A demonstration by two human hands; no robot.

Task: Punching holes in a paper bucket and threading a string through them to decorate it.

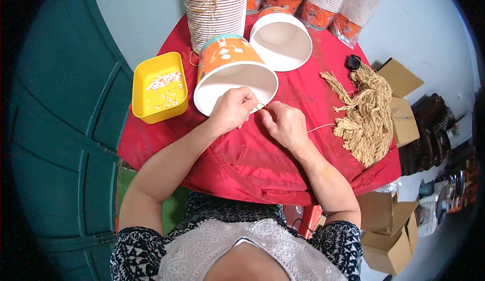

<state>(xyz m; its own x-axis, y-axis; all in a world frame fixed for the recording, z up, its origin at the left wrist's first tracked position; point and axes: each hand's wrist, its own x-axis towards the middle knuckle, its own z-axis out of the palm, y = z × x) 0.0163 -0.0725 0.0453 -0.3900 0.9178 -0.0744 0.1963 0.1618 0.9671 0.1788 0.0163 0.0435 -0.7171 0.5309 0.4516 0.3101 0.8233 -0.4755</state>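
Note:
Between my two hands runs a thin tan cord (259, 106), at the rim of an orange paper bucket (228, 54). The bucket lies on its side on the red cloth, its white open mouth toward me. My left hand (232, 109) pinches the cord in front of the mouth. My right hand (287, 124) is closed on it just to the right, fingertips close to the left hand's. A length of cord trails from beneath the right hand toward a tan bundle of cords (371, 114). How the cord meets the rim is hidden by my fingers.
A second bucket (281, 43) lies on its side behind. Tall stacks of nested buckets (216, 16) line the back. A yellow tub (160, 114) holding small white pieces stands at left; a small black object (353, 62) sits beside the bundle. Cardboard boxes (389, 235) are at right.

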